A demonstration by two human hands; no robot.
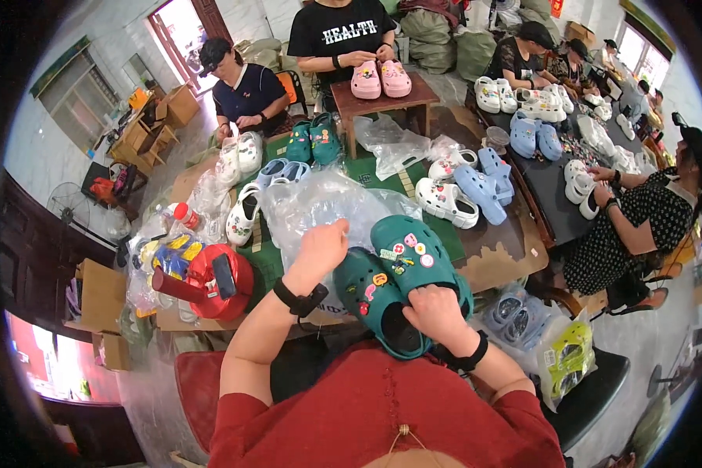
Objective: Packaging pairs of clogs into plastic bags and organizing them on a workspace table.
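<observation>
Two dark green clogs with colourful charms are close in front of me. My right hand [437, 310] grips the right green clog [415, 248] at its foot opening, its fingertips hidden inside. Beside it, tilted toward me, the left green clog [366, 295] leans against its mate, touched by neither hand. My left hand [320, 251] is raised to the left of the clogs, over a clear plastic bag [312, 204]. Its fingers are curled together, and whatever they may hold is hidden.
A red container [225, 285] with a phone on top stands at the table's left. White clogs [447, 203] and blue clogs [483, 191] lie to the right. Bagged clogs [565, 355] rest by my right elbow. Co-workers handle clogs across the table and at the dark table [538, 179].
</observation>
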